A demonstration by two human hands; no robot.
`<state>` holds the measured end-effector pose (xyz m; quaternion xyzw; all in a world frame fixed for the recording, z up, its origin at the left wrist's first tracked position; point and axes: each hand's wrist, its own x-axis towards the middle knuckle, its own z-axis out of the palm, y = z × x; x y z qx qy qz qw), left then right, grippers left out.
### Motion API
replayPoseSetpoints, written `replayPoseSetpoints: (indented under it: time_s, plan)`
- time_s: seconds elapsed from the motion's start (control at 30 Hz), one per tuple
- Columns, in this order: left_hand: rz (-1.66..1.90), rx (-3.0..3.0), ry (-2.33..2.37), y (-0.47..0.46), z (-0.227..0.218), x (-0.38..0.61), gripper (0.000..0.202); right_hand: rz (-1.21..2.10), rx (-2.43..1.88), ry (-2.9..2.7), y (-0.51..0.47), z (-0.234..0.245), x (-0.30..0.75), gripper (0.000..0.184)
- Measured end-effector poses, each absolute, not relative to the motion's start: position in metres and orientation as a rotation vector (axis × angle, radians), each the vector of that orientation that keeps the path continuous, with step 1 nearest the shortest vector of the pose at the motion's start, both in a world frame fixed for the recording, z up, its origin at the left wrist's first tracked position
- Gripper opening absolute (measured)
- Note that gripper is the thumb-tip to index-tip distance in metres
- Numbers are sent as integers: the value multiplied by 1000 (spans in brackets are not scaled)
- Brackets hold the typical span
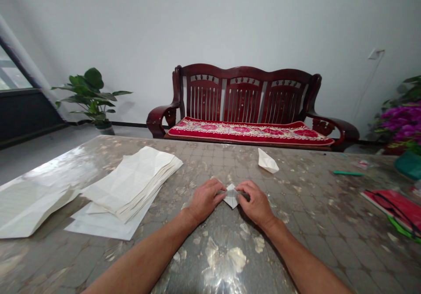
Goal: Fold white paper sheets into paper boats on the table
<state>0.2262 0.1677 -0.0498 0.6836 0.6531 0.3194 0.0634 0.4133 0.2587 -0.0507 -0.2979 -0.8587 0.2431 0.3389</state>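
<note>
A small folded piece of white paper (231, 196) lies on the glossy patterned table (230, 250), pinched from both sides. My left hand (204, 200) grips its left edge with curled fingers. My right hand (255, 203) grips its right edge the same way. The paper's lower point sticks out between the two hands. Farther back on the table rests a finished white folded paper shape (267, 161).
A stack of creased white sheets (131, 183) lies to the left, with more loose sheets (29, 202) at the far left. A green pen (347, 173) and a red book (394, 204) sit at the right. Behind the table stands a dark red wooden bench (250, 110).
</note>
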Motion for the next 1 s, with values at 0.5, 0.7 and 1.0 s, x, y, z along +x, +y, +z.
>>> replayPoseSetpoints:
  time_s: [0.5,0.7,1.0]
  plan:
    - [977,2134,1871,167,-50,227,13,579,-693,-2225,256,-51,413,18]
    - [998,2141,1869,167,-48,229,12,567,-680,-2227,254,-49,412,16]
    - [1028,2194,1897,167,-48,231,10,570,-660,-2209,255,-50,412,16]
